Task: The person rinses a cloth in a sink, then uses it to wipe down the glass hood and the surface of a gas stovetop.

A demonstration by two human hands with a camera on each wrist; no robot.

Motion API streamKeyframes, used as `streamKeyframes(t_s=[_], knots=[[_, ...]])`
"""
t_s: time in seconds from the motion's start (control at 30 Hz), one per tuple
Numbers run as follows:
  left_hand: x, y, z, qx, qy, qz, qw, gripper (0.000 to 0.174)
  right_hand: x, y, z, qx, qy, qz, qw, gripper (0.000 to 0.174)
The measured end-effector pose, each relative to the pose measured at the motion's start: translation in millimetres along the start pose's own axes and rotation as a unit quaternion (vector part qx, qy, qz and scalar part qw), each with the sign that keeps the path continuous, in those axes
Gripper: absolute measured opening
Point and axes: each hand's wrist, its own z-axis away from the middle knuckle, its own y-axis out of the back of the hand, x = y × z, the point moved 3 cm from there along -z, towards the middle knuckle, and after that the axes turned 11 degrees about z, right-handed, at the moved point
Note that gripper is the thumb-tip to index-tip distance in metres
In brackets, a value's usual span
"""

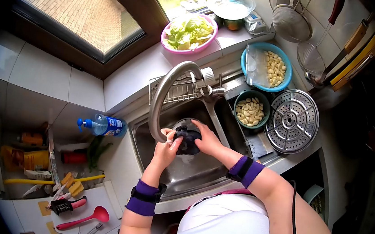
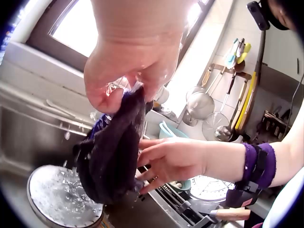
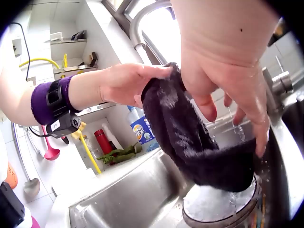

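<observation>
Now grasping a dark wet cloth [image 1: 188, 140] above the sink [image 1: 181, 182], with the left hand [image 1: 165, 151] pinching one end between thumb and fingers, close by the curved faucet [image 1: 155, 105]. Touching the same cloth with the right hand [image 1: 210, 142], its grip loose and its fingers spread at the cloth's edge. Just below, within the sink, see a round vessel [image 2: 59, 194] with splashing water on top. Left of the sink, see a blue-capped bottle [image 1: 104, 125] on the worktop [image 1: 118, 155]; farther off toward the near left, a pink ladle [image 1: 98, 215]. Beyond the sink, on the ledge, find a pink bowl [image 1: 189, 52] of green leaves. To the right of the sink, find a dark green bowl [image 1: 267, 112] and a larger blue bowl [image 1: 290, 75], both with pale cloves, beside a perforated metal plate [image 1: 290, 120].
</observation>
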Motion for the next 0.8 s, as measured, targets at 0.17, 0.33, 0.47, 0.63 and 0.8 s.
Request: streamKeyframes(t_s=[0.17, 0.33, 0.47, 0.63, 0.8], knots=[[35.0, 4.0, -1.2, -0.051, -0.125, -0.147, 0.980, 0.023, -69.6, 45.6, -7.6, 0.033, 0.205, -0.005, 0.978, 0.055], [54.2, 22.8, -1.3, -0.062, -0.089, -0.118, 0.987, 0.032, -62.3, 49.3, -18.7, -0.050, 0.150, -0.006, 0.987, 0.019], [-5.2, 35.9, 18.8, -0.040, -0.025, -0.145, 0.988, 0.026, -74.5, 54.8, -13.1, -0.074, 0.112, -0.067, 0.989, 0.018], [-22.5, 28.3, 27.2, -0.029, 0.064, -0.108, 0.992, 0.020, -73.4, 44.5, -7.1, -0.044, 0.076, -0.148, 0.985, 0.017], [-71.6, 1.4, 26.6, 0.067, 0.126, 0.167, 0.975, 0.033, -69.6, 31.1, 0.8, 0.031, -0.001, -0.159, 0.987, 0.012]])
